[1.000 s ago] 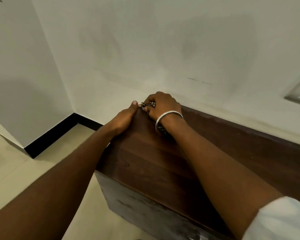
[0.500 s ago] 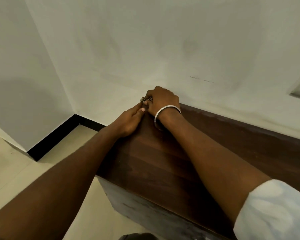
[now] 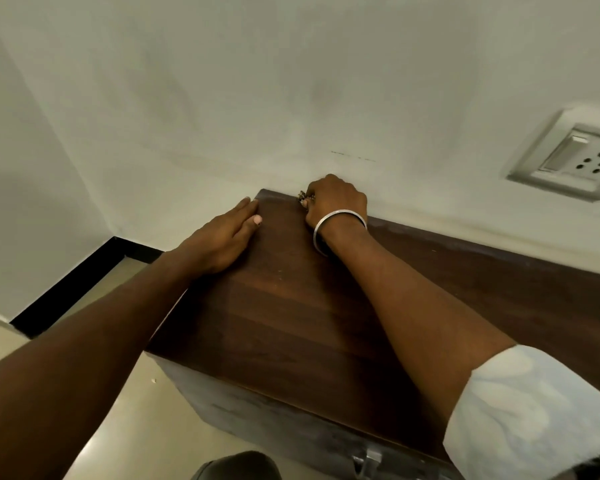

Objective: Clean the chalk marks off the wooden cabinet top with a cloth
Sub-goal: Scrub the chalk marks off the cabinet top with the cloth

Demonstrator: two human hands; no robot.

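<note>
The dark wooden cabinet top (image 3: 291,323) runs along a pale wall (image 3: 291,81), its left end close to the room's corner. Both of the person's hands reach across it toward the far edge.

The left hand (image 3: 222,233) lies palm down at the far left corner of the top, its fingers straight and close together, the thumb tucked alongside; it holds nothing.

The right hand (image 3: 336,202) sits at the back edge where wood meets wall, knuckles up and fingers curled tightly round a small patterned cloth (image 3: 303,196). Only 1 crumpled tuft of the cloth shows, poking out on the thumb side and touching the wood; the rest is hidden under the hand. A silver bangle (image 3: 338,213) circles that wrist, and a white sleeve (image 3: 520,410) covers the upper forearm.

A pale, dusty haze runs along the back edge of the top to the right of the hand; whether it is chalk cannot be told.

A white switch-and-socket plate (image 3: 568,157) is set in the wall at right. Black skirting (image 3: 84,271) edges the cream floor (image 3: 136,410) at left, and a metal latch (image 3: 368,459) shows on the cabinet's front
</note>
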